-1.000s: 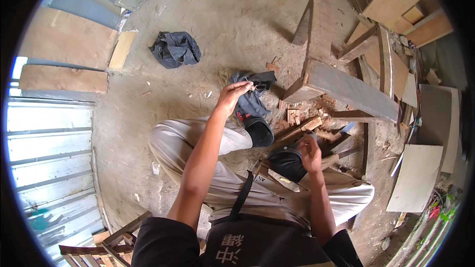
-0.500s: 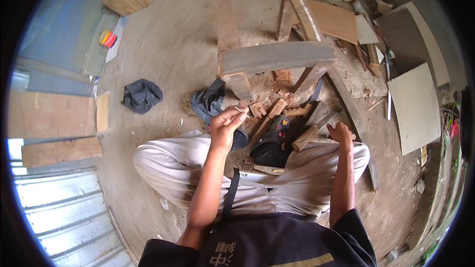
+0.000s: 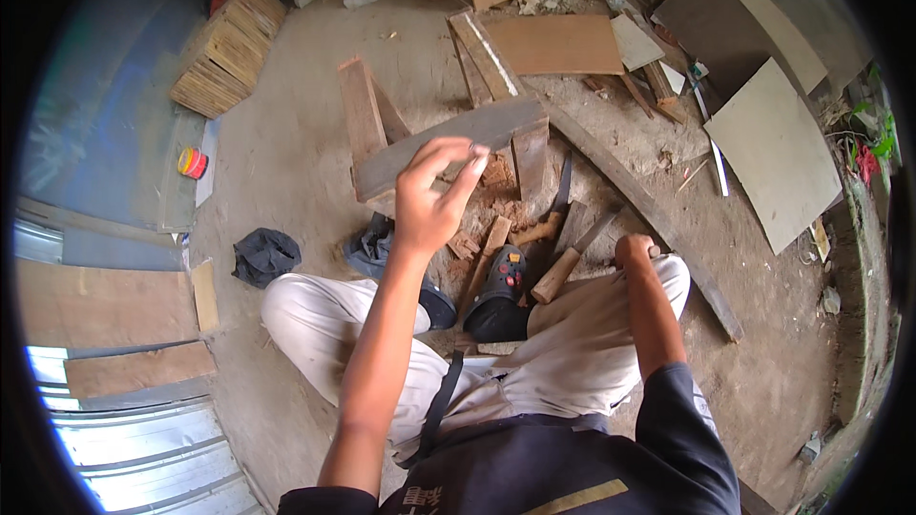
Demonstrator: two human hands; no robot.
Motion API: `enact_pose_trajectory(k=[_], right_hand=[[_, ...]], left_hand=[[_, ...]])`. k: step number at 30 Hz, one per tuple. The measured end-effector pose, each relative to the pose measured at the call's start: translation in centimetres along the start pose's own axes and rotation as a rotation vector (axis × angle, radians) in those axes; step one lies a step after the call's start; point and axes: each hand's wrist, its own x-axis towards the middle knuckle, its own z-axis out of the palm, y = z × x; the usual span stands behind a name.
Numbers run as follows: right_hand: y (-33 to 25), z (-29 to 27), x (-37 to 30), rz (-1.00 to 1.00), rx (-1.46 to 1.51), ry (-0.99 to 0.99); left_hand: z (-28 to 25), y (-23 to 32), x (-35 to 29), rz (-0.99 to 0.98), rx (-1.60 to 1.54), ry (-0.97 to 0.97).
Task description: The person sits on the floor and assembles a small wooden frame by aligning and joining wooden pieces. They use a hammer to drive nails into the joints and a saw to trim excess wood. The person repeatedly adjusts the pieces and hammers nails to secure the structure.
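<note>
Sitting low in a dark shirt (image 3: 572, 463) and pale trousers (image 3: 310, 324), knees spread wide. Got the right grip (image 3: 636, 256) parked by the right knee, fingers curled in; can't tell about anything inside it. Got the left grip (image 3: 429, 202) held up out front, thumb and fingertips almost meeting; can't say for sure about anything pinched there, way too small and blurry.

Down between the knees, see a black clog (image 3: 499, 300) with red and orange bits on it. Just right of that, spot a wooden-handled tool (image 3: 556, 275) on the floor, blade aimed away, near the right grip but apart from it. Off left, find a crumpled black bag (image 3: 267, 257).

Further out, see reddish wood chips (image 3: 498, 174) around the wooden frame (image 3: 506, 120). Would put that frame right behind the left grip from this angle, apparently not touching. Also got a long plank (image 3: 658, 215) on the right, then a red-and-yellow tub (image 3: 193, 163) over left, a pale board (image 3: 775, 157) far right, and a wooden crate (image 3: 229, 48) way back left.
</note>
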Motion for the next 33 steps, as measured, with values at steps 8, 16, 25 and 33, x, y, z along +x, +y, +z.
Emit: enact_pose_trajectory(k=[8,16,25,33], right_hand=[[0.2,3.8,2.5,0.132,0.203,0.13],[0.8,7.2,4.0,0.084,0.237,0.308],[2.6,4.3,-0.9,0.011,0.489,0.515],[4.6,-0.4,-6.6,0.025,0.919,0.661]], left_hand=[[5.9,-6.2,10.1,-0.266,-0.203,-0.193],[7.2,-10.0,9.4,-0.289,-0.245,-0.277],[6.4,-9.5,9.2,-0.217,-0.154,-0.292],[7.0,-9.6,9.0,-0.249,-0.06,-0.246]])
